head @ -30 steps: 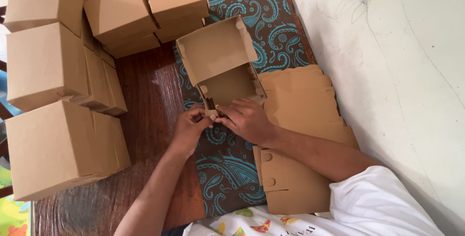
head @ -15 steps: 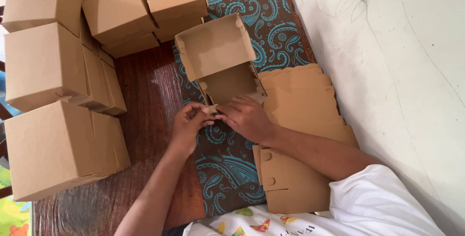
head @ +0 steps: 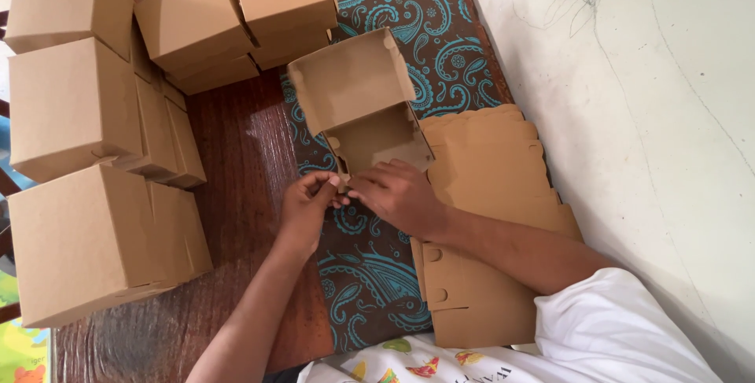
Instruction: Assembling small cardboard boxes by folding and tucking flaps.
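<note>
Both hands, left hand and right hand, are still pinching the open box's front flap; the box is hardly shifting.

Hands slid slightly up along open box front edge — lid tilted further.

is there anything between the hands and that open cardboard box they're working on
Nothing visible. The left hand and the right hand are both already at the near edge of the half-folded cardboard box, fingertips meeting there; the stack of flat box blanks lies off to the side.
</note>
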